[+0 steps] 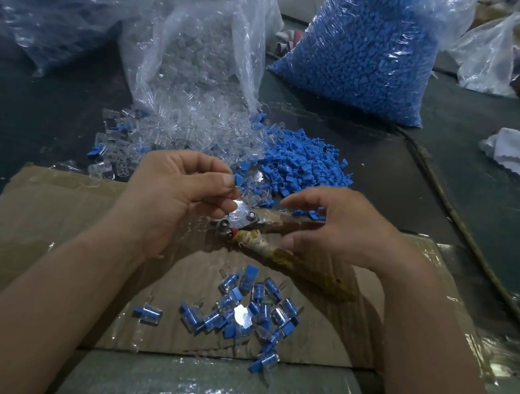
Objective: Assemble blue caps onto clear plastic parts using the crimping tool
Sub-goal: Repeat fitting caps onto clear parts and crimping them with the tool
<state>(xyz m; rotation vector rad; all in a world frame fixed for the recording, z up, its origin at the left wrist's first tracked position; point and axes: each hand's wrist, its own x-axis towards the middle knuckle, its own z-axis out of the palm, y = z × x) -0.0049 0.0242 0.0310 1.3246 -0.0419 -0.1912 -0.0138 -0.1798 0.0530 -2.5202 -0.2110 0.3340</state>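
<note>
While left hand (176, 191) pinches blue cap (238, 180), right hand (340, 231) over crimping tool (296, 260)

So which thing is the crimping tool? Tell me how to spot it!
Find the big brown cardboard sheet in front. Near its far edge, between the left hand and right hand, is the crimping tool. It is the only long thing there, with a shiny metal head and two brown wrapped handles, unlike the little blue-and-clear pieces nearby.

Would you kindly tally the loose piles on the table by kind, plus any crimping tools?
Pile of clear parts: 1
Pile of blue caps: 1
Pile of finished pieces: 1
Crimping tool: 1
Total: 4
</note>
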